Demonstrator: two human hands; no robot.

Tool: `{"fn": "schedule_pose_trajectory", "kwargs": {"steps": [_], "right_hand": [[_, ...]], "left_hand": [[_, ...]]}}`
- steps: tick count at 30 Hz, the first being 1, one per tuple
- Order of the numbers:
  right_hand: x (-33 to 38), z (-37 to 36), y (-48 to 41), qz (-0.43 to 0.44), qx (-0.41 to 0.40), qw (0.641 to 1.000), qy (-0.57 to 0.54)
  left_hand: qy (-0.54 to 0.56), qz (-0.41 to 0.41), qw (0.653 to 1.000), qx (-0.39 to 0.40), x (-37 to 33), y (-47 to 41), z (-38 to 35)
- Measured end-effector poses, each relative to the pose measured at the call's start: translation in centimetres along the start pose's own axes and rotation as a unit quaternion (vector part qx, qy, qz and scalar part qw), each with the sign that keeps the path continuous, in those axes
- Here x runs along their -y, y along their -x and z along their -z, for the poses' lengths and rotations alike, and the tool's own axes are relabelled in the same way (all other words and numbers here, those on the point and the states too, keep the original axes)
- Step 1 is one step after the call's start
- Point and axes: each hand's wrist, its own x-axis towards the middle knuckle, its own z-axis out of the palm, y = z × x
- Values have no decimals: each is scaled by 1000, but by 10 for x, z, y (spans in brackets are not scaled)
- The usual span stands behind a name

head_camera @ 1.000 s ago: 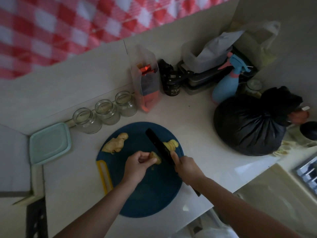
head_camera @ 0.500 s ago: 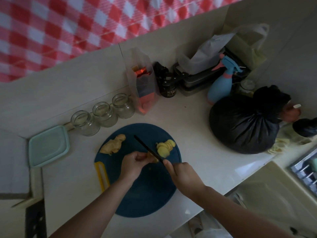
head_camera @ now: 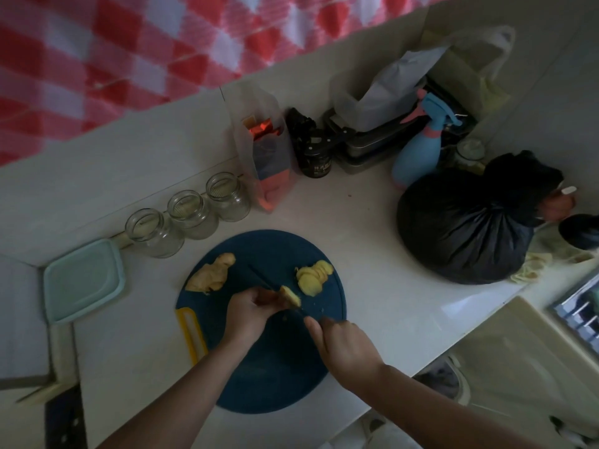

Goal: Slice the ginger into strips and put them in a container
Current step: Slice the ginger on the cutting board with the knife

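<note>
On the round dark-blue cutting board, the left hand pinches a knobbly yellow ginger piece at its fingertips. The right hand is curled round the knife, whose thin blade lies against the piece. Flat slices lie near the board's right rim.

3 clear glass jars, glossy countertop

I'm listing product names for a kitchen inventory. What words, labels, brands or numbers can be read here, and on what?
No text can be read.
On the black jar: a pale printed strip low on its front, too blurred to read.
On the clear bag of red and orange packets: no print legible.
On the blue spray bottle: no text visible.
</note>
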Motion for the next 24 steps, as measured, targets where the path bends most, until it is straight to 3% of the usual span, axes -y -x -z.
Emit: {"fn": "schedule_pose_trajectory", "kwargs": {"steps": [11,24], "right_hand": [[23,-1,-3,-74,7,997,7],[39,11,-14,-97,42,994,2]], "left_hand": [[3,14,1000,22,-5,-4,5],[-18,21,997,74,-16,-14,14]]}}
